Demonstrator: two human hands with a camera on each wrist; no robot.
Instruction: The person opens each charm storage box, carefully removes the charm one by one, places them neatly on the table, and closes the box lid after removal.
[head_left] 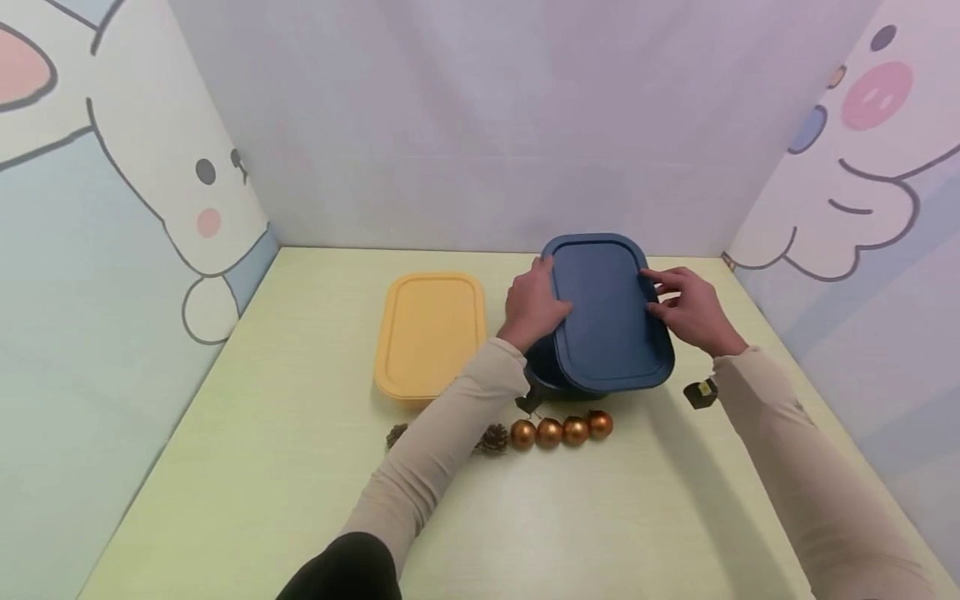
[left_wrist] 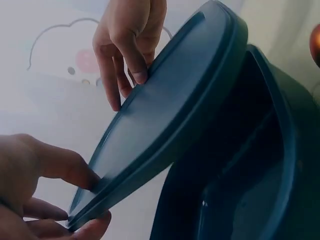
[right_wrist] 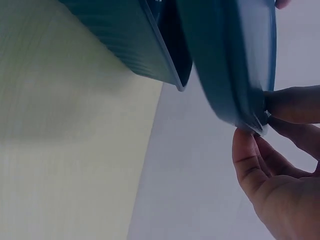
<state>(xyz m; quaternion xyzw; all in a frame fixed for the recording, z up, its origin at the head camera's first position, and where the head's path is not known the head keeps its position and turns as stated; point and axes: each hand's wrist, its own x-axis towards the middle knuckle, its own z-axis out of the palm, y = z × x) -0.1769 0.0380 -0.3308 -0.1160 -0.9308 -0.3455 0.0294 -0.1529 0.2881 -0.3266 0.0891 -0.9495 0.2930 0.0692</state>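
Observation:
A dark blue lid (head_left: pixel 607 317) is held tilted over a dark blue box (head_left: pixel 543 367), with a gap that bares the box's inside in the left wrist view. My left hand (head_left: pixel 534 307) pinches the lid's left edge, thumb on top and fingers beneath. At the opposite edge, my right hand (head_left: pixel 693 310) grips the lid between thumb and fingers. Part of the box is hidden under the lid. Just in front of the box lie several shiny copper-coloured balls (head_left: pixel 550 432) in a row, beside brown pine cones (head_left: pixel 492 439) partly covered by my left sleeve.
Left of the blue box stands a container with a yellow lid (head_left: pixel 431 333) on it. The pale table (head_left: pixel 262 467) meets a plain back wall (head_left: pixel 480 125), and side walls with cartoon animals rise at left and right.

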